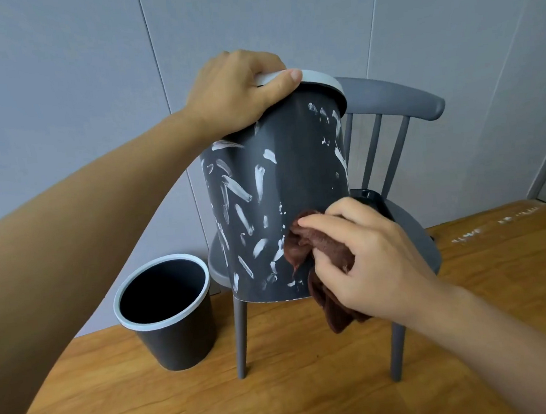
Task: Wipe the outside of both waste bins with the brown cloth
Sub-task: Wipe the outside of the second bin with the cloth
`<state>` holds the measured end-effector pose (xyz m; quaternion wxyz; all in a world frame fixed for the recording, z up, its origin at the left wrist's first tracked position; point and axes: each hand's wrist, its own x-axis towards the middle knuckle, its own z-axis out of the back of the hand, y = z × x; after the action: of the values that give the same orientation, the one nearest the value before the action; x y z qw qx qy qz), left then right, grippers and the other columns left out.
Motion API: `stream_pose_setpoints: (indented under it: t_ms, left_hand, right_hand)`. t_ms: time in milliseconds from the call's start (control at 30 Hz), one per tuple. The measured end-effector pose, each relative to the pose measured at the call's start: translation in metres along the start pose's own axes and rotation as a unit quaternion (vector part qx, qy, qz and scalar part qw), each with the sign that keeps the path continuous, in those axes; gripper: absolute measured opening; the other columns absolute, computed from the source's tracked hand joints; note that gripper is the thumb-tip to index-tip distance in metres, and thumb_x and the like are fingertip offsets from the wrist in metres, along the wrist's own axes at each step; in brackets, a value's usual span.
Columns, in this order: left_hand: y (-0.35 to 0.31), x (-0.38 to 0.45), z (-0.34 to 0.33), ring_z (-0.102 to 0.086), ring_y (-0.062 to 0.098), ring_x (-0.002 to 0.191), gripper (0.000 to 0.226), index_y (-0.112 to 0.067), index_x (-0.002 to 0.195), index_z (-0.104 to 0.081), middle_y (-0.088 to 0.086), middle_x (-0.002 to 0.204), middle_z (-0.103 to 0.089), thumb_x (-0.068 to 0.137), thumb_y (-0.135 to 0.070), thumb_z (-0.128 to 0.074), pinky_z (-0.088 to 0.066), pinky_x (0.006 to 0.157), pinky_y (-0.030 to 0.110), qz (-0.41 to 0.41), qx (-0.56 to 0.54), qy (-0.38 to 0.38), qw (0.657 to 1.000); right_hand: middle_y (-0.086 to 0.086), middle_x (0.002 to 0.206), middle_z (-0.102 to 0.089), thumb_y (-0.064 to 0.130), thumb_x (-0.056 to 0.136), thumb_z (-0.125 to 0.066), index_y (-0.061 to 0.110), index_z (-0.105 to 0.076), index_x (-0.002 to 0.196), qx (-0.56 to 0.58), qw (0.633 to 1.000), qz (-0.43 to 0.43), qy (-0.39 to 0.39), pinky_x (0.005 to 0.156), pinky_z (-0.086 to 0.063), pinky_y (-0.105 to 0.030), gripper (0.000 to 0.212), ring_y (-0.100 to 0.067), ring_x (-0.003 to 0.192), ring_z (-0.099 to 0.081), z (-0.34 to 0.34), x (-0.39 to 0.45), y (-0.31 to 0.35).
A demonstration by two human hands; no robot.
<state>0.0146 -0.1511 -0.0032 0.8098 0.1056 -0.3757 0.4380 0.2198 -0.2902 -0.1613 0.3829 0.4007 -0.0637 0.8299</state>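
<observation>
A dark grey waste bin (299,177) with a pale rim is held up in the air, tilted, its wall covered in white smears. My left hand (237,90) grips its rim at the top. My right hand (366,254) holds the brown cloth (322,252) bunched against the bin's lower right wall; part of the cloth hangs below the hand. A second dark grey bin (174,336) with a pale rim stands upright and open on the floor at the lower left, its visible wall free of smears.
A grey spindle-back chair (398,101) stands right behind the held bin, with a black object (369,197) on its seat. The floor (315,386) is wooden, with white marks at the right. A grey panelled wall (70,92) is behind.
</observation>
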Motion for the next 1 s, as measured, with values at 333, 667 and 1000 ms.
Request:
stream_pose_setpoints:
  t_ms: [333, 667, 1000]
  left_hand:
    - [0.001, 0.001, -0.001, -0.059, 0.022, 0.08, 0.047, -0.027, 0.094, -0.07, -0.003, 0.075, -0.064, 0.093, -0.068, -0.046, -0.051, 0.08, 0.043, -0.001, -0.002, -0.002, 1.0]
    - [0.0, 0.0, 0.0, -0.06, 0.022, 0.08, 0.049, -0.026, 0.096, -0.071, 0.001, 0.076, -0.065, 0.092, -0.068, -0.046, -0.052, 0.079, 0.043, 0.002, -0.003, -0.002, 1.0]
    - [0.001, 0.001, -0.001, -0.059, 0.021, 0.079, 0.051, -0.026, 0.096, -0.071, 0.0, 0.076, -0.065, 0.092, -0.069, -0.044, -0.051, 0.077, 0.041, -0.002, 0.007, -0.005, 1.0]
  right_hand:
    - [0.008, 0.096, -0.056, 0.028, 0.088, -0.056, 0.023, -0.073, 0.111, 0.001, 0.994, 0.027, 0.103, 0.07, -0.055, -0.037, 0.03, -0.016, 0.085, -0.057, 0.002, -0.012, 0.014]
    - [0.009, 0.094, -0.052, 0.031, 0.086, -0.054, 0.026, -0.072, 0.11, 0.006, 0.987, 0.038, 0.159, 0.066, -0.054, -0.038, 0.03, -0.015, 0.083, -0.053, 0.0, -0.02, 0.023]
    - [0.013, 0.091, -0.042, 0.037, 0.085, -0.045, 0.029, -0.068, 0.102, -0.02, 0.977, 0.039, 0.21, 0.064, -0.052, -0.036, 0.029, -0.012, 0.082, -0.048, -0.005, -0.021, 0.035]
